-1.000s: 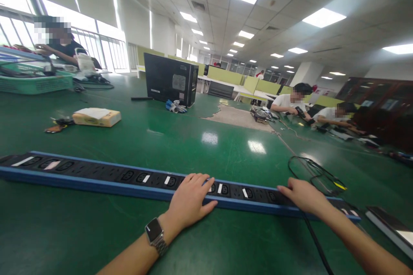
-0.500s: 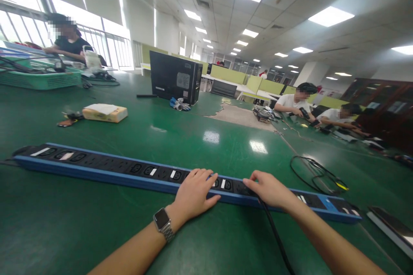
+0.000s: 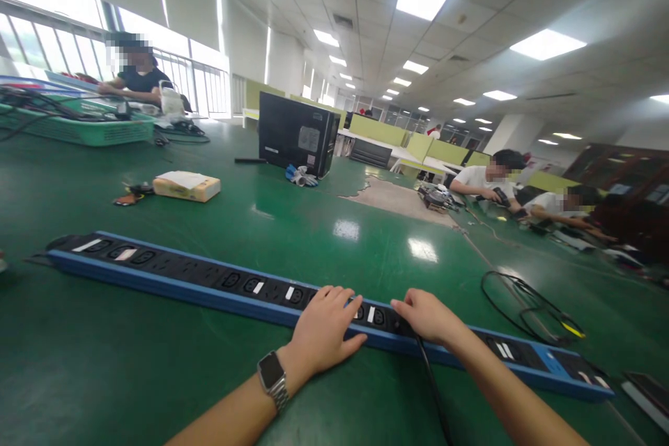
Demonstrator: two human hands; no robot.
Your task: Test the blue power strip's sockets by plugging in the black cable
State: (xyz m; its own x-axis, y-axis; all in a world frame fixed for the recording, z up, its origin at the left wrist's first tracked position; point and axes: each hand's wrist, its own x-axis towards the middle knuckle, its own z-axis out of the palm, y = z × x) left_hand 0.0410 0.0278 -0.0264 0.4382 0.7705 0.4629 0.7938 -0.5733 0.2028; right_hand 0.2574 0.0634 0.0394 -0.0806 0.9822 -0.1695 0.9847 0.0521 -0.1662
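A long blue power strip (image 3: 172, 273) with black sockets lies across the green table (image 3: 219, 223). My left hand (image 3: 325, 329), a watch on its wrist, rests flat on the strip with fingers spread. My right hand (image 3: 427, 316) is closed on a black plug at a socket just right of the left hand. The plug's black cable (image 3: 433, 389) runs back under my right forearm toward me.
A loose coil of black cable (image 3: 527, 303) lies to the right. A tan box (image 3: 187, 186), a black computer case (image 3: 297, 133) and a green basket (image 3: 78, 128) stand farther back. Other people sit at the far left and far right.
My right hand slid left along the strip with the plug and cable, from the right end to beside my left hand. The view shifted a little to the left.
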